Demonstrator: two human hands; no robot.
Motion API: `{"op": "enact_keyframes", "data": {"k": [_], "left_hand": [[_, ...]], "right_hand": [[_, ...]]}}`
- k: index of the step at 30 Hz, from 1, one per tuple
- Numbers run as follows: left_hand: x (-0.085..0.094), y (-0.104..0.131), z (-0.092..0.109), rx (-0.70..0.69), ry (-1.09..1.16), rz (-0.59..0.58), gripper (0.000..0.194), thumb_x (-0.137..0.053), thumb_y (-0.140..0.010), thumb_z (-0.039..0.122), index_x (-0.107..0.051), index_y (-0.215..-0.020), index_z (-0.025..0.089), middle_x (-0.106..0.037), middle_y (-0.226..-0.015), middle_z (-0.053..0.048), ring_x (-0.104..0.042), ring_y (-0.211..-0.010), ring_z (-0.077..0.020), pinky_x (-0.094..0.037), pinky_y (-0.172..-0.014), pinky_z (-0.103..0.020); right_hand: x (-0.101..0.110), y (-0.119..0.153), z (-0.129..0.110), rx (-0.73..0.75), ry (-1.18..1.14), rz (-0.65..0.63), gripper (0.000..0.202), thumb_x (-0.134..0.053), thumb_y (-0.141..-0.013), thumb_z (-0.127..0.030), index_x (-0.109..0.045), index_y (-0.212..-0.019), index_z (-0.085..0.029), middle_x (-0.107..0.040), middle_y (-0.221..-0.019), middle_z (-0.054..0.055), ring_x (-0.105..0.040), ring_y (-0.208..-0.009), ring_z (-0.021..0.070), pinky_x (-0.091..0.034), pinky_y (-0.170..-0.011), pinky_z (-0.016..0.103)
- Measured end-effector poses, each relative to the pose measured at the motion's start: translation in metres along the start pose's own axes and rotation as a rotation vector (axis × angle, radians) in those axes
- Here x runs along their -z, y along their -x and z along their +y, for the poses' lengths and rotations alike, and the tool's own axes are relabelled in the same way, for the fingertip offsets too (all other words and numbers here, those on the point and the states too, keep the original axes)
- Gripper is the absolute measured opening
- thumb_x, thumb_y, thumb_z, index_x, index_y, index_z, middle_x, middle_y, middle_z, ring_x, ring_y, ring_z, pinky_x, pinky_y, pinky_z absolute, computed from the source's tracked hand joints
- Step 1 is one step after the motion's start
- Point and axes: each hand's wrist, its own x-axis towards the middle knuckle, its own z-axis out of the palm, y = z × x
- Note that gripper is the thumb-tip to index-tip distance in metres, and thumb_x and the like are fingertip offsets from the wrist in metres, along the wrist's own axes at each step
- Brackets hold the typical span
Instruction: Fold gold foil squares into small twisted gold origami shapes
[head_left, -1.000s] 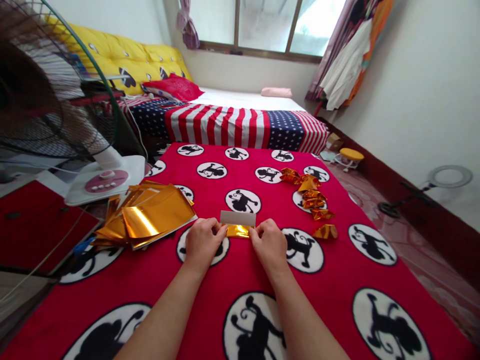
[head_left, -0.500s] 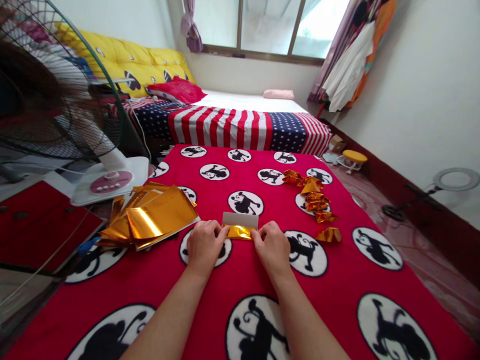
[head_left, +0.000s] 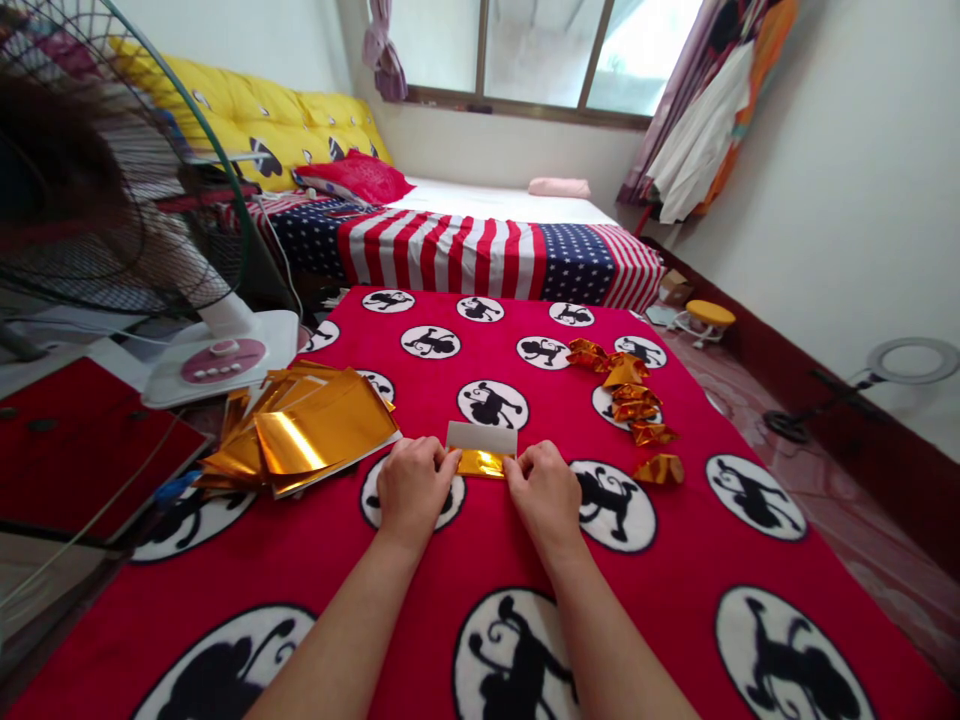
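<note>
Nearby, gold sheets (head_left: 330,425), folded gold pieces (head_left: 636,405), fan (head_left: 259,350)

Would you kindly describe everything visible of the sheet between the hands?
The sheet shows a shiny gold face, like foil, and a matt grey face. It is folded: a gold band in front, a grey strip behind. It lies on the red cloth, the left hand gripping its left end, the right hand its right.

Beyond the left hand (head_left: 414,490) and right hand (head_left: 545,490), an open lane of red monkey-print blanket (head_left: 487,350) runs to its far edge. A fanned stack of gold foil sheets (head_left: 326,425), with the electric fan's base (head_left: 225,362) behind, blocks the left; crumpled-looking folded foil pieces (head_left: 635,403) line the right.
</note>
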Motion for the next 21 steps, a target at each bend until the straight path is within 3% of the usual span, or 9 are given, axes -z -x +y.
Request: {"op": "enact_keyframes", "data": {"k": [13, 17, 21], "left_hand": [[-0.0006, 0.0000, 0.0005, -0.030, -0.033, -0.007, 0.029, -0.060, -0.085, 0.037, -0.050, -0.062, 0.022, -0.063, -0.070, -0.003, -0.056, -0.078, -0.0227, -0.034, -0.066, -0.032], [0.0019, -0.0004, 0.0012, -0.004, -0.031, 0.003, 0.017, -0.062, -0.084, 0.037, -0.056, -0.077, 0.022, -0.065, -0.081, -0.003, -0.056, -0.085, -0.0231, -0.039, -0.072, -0.032], [0.0028, -0.0027, -0.0016, 0.046, -0.008, -0.016, 0.020, -0.065, -0.082, 0.039, -0.062, -0.091, 0.021, -0.065, -0.091, -0.004, -0.057, -0.095, -0.0240, -0.041, -0.078, -0.032]], "right_hand": [[0.0026, -0.0010, -0.0028, -0.056, 0.031, -0.028, 0.018, -0.061, -0.085, -0.031, -0.055, -0.072, -0.020, -0.056, -0.084, 0.001, -0.052, -0.068, 0.0141, -0.028, -0.060, 0.027], [0.0047, -0.0002, -0.0061, -0.060, 0.059, -0.029, 0.007, -0.059, -0.087, -0.027, -0.058, -0.085, -0.021, -0.058, -0.089, 0.001, -0.056, -0.076, 0.0153, -0.031, -0.063, 0.027], [0.0063, -0.0040, -0.0068, -0.089, 0.043, -0.064, 0.013, -0.060, -0.085, -0.028, -0.060, -0.097, -0.022, -0.061, -0.095, 0.002, -0.060, -0.084, 0.0169, -0.035, -0.066, 0.027]]}}
